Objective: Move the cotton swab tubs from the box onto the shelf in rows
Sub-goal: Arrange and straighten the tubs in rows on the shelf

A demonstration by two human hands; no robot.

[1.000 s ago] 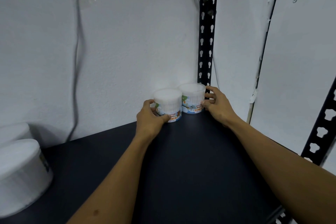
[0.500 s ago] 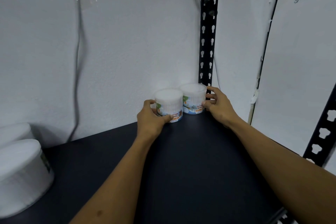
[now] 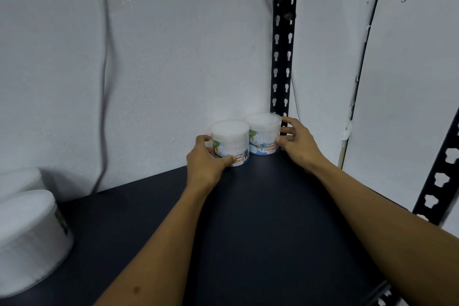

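At the far right corner of the dark shelf point(image 3: 248, 218), both arms reach forward: the left hand point(image 3: 207, 160) curls its grip round the left tub point(image 3: 231, 140), the right hand point(image 3: 298, 143) grasps the right tub point(image 3: 262, 131), the tubs touching.

White tubs point(image 3: 229, 141) carry blue, green and orange labels; the shelf point(image 3: 248, 231) is dark navy, its upright point(image 3: 283, 57) black.

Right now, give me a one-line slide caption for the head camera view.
Left hand and right hand each grip a cotton swab tub side by side in the dark shelf back corner.
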